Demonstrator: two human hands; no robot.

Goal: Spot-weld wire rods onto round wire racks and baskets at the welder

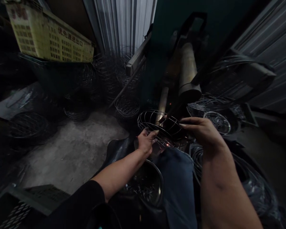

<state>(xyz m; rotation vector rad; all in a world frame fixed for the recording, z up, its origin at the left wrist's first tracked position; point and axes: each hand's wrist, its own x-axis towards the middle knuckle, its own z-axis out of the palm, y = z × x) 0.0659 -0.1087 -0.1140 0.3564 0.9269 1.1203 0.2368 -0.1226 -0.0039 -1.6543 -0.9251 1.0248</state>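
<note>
One wire basket (pixel 164 130) sits near mid-view, slightly toward four o'clock. We grip its rim at about seven o'clock with our left hand (pixel 146 142), thumb and fingers closed; our right hand (pixel 200 128) pinches it at three, fingertips nearly together. A metal bowl (pixel 160 181) lies toward seven o'clock, a yellow crate (pixel 69 47) toward ten.

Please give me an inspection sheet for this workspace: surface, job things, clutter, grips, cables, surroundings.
Surface: grey floor, patchy.
Job things: round wire frame at a pale metal bar; orange spark low on the frame.
Clutter: wire stacks; metal bowl holding small metallic pieces.
Grips: left grip holds the frame's near side; right grip pinches its right side.
Cables: nothing seen for certain.
Surroundings: yellow crate, corrugated wall; dim light.
</note>
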